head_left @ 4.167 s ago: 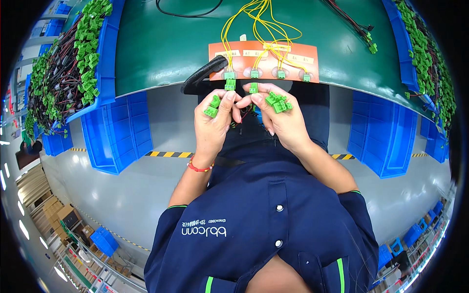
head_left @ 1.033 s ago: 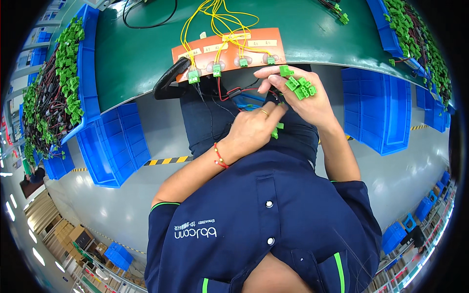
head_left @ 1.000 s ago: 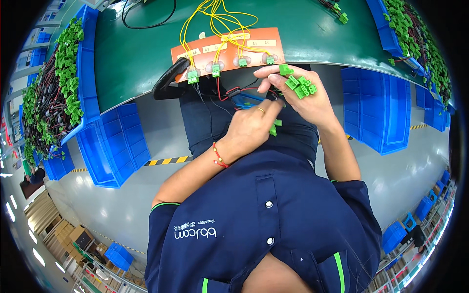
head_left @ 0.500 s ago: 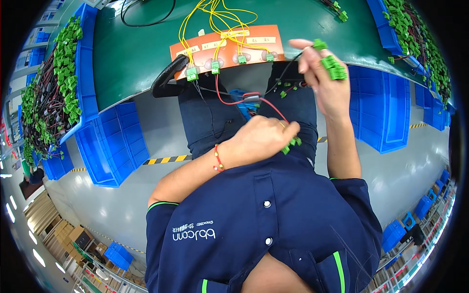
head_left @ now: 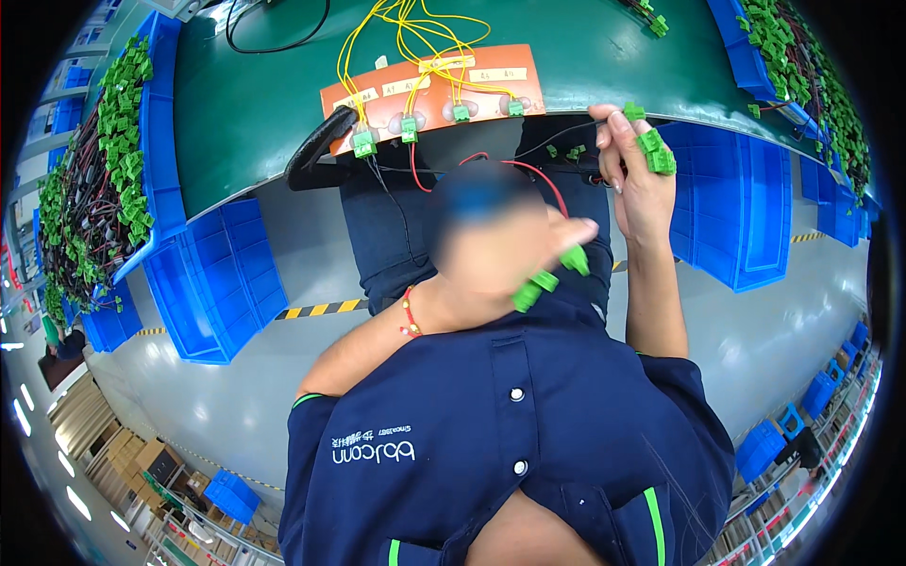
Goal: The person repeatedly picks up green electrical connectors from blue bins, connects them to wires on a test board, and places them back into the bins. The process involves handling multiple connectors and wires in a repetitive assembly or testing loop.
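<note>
In front of my body, my left hand (head_left: 500, 259) is closed with green plug connectors (head_left: 535, 291) sticking out beneath its fingers. A blurred patch hides much of this hand. A red wire (head_left: 547, 177) runs to it from the direction of the test board. Farther right, near the table edge, my right hand (head_left: 644, 184) is raised with bent fingers, holding green connectors (head_left: 656, 154) against them. A black wire (head_left: 557, 135) reaches its fingertips. On the orange board (head_left: 387, 111), several green sockets carry yellow wires (head_left: 406, 42); plugs with red and black wires sit at its left sockets.
A black handle (head_left: 321, 151) juts from the board's left end over the green table (head_left: 245, 104). Blue bins heaped with green-ended harnesses (head_left: 123, 160) stand at left and right (head_left: 802, 85). Blue crates (head_left: 212, 283) hang below the table edge on both sides.
My left hand has turned, bringing its green connectors more into view. My right hand has shifted slightly down and right, and its fingers have drawn in toward the black wire.
</note>
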`<state>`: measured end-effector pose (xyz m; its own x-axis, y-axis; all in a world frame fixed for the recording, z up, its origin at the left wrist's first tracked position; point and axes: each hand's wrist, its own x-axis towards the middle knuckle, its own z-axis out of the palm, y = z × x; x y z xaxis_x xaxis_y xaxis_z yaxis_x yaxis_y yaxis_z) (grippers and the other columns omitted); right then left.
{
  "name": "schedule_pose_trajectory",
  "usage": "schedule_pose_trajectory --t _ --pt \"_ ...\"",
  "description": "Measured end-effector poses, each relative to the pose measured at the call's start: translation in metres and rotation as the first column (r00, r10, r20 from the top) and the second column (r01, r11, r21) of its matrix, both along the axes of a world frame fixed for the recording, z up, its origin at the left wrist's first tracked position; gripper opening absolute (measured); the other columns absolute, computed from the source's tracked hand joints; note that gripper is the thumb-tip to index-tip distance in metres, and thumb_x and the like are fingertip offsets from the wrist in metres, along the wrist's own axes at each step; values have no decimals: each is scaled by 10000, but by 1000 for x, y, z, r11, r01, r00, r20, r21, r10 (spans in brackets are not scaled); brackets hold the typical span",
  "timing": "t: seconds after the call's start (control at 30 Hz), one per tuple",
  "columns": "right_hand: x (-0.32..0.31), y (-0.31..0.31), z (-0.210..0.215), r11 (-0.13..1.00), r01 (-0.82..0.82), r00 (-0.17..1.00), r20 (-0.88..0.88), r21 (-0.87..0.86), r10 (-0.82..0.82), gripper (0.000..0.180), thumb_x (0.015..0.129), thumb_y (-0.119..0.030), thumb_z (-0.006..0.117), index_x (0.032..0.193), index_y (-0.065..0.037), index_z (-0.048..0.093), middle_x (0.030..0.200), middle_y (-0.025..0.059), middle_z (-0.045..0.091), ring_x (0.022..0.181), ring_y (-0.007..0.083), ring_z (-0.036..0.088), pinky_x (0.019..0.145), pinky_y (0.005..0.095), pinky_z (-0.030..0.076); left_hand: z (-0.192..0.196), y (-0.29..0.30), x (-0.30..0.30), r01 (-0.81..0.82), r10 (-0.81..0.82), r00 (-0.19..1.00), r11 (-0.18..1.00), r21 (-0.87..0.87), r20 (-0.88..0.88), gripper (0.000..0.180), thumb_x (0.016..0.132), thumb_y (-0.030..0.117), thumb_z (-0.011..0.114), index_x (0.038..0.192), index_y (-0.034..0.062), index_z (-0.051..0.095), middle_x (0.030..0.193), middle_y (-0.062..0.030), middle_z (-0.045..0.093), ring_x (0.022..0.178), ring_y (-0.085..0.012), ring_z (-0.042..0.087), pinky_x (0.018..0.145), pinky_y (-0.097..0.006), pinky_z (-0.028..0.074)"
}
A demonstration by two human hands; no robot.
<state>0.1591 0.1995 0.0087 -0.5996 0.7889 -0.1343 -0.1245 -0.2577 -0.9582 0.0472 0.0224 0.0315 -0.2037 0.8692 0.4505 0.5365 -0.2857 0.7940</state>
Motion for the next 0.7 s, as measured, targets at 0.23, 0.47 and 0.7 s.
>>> schedule_pose_trajectory --t 0.23,0.47,0.7 --pt "-1 -18 13 878 -391 919 170 275 356 194 982 -125 611 1040 12 736 919 37 657 555 28 453 493 193 347 7 -8 -24 -131 350 612 929 -346 709 254 1038 190 550 1106 -19 678 752 -18 598 557 -7 432 499 -182 314" --pt "-23 -35 15 916 -372 921 181 148 345 215 991 -147 625 1080 31 709 832 45 710 614 71 557 571 221 454 -20 -7 -30 -99 382 377 922 -374 844 303 1040 258 563 1117 -14 673 600 23 529 506 -9 398 463 -192 263" --pt "-29 -36 -3 784 -345 925 328 515 192 126 948 -89 665 987 31 674 809 97 703 694 135 661 640 280 514 -25 -1 -27 -213 461 611 879 -427 643 312 1062 259 516 1072 -11 671 544 42 461 467 -16 351 473 -205 278"
